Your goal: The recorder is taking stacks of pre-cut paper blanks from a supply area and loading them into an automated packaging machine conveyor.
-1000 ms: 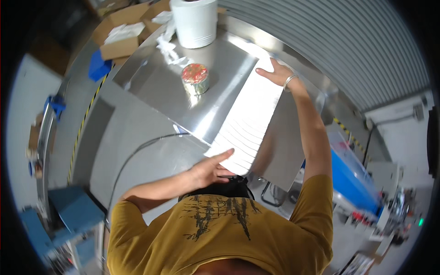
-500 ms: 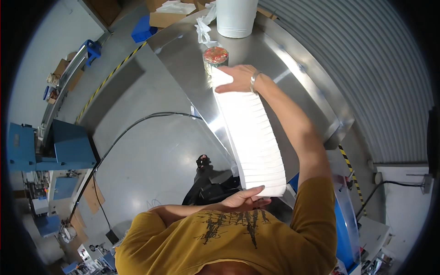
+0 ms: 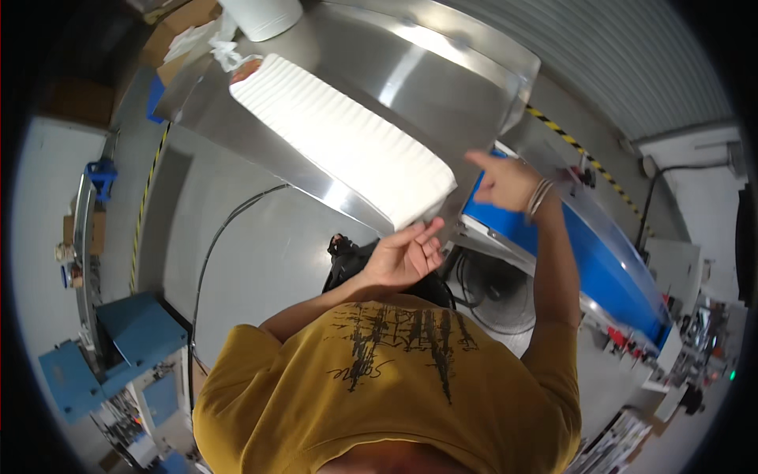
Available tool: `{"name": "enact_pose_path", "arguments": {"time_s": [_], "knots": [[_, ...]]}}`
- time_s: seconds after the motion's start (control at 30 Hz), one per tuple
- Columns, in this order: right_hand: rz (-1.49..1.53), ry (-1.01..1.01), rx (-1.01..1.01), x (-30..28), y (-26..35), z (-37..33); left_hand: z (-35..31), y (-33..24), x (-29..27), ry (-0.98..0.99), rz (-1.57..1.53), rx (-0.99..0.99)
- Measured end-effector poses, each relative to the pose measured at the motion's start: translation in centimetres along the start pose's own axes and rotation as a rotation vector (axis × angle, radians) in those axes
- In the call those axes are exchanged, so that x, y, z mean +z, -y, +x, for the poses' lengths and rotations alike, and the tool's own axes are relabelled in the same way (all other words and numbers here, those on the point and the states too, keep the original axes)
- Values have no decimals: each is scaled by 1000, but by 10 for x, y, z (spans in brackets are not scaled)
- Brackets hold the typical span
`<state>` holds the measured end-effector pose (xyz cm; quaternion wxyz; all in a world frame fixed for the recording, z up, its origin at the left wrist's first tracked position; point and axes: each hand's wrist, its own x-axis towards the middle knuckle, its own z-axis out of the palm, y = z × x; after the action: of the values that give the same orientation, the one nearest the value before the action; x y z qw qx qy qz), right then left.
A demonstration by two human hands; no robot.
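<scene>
A long white stack of thin, ridged layers (image 3: 339,142) lies slantwise along the metal table, its near end at the table's front edge. My left hand (image 3: 407,254) is palm up at that near end, fingertips touching or just beside its lower corner. Its fingers are loosely bent and apart, not wrapped round the stack. To the right, my right hand (image 3: 509,186) is in the air, clear of the stack, fingers spread and nothing held. A round container with a red patterned top (image 3: 247,69) shows only partly at the stack's far end.
The metal table (image 3: 458,95) has a raised back rim. A white bucket (image 3: 264,17) and a cardboard box (image 3: 178,35) stand at its far left. Close by on the right runs a blue conveyor belt (image 3: 584,245). Below it is a round fan (image 3: 497,292).
My right hand has left the stack's far end and swung right, toward the conveyor. My view has turned right. My left thumb no longer lies over the stack's near end.
</scene>
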<state>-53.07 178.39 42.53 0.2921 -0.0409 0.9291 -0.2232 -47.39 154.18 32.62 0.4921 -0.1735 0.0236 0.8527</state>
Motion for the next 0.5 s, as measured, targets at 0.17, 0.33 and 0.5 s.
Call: {"name": "enact_pose_path", "arguments": {"time_s": [0.17,0.33,0.5], "knots": [[548,-261,-71,99,-27,8,3,-2,5,-13,416,-206],[776,-517,-175,120,-37,17,-8,16,65,209,2472,1179],[939,-540,-284,124,-31,14,19,-1,55,-211,2746,1213]]}}
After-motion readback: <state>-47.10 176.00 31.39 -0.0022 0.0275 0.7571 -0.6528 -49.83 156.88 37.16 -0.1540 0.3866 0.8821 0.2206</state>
